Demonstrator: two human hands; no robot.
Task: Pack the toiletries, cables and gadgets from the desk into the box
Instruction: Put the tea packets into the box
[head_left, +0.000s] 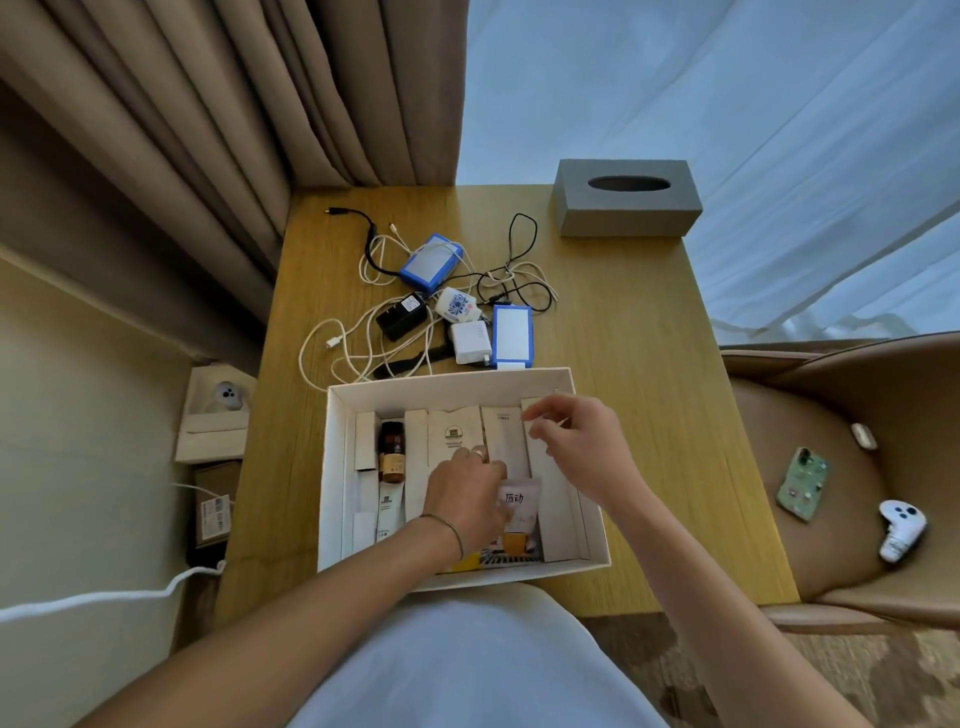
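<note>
Here the white box (563, 382) sits at the wooden desk's (649, 415) near edge, long axis across it, left hand (467, 493) curled low inside over packets, right hand (576, 441) loosely pinched empty above, two blue-edged packs and tangled cables (363, 332) behind, curtains beyond.

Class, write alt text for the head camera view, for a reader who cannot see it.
Both hands reach into an open white box of toiletries on a wooden desk: left hand on a small packet, right hand above it. Tangled cables, chargers and blue power packs lie behind.
</note>
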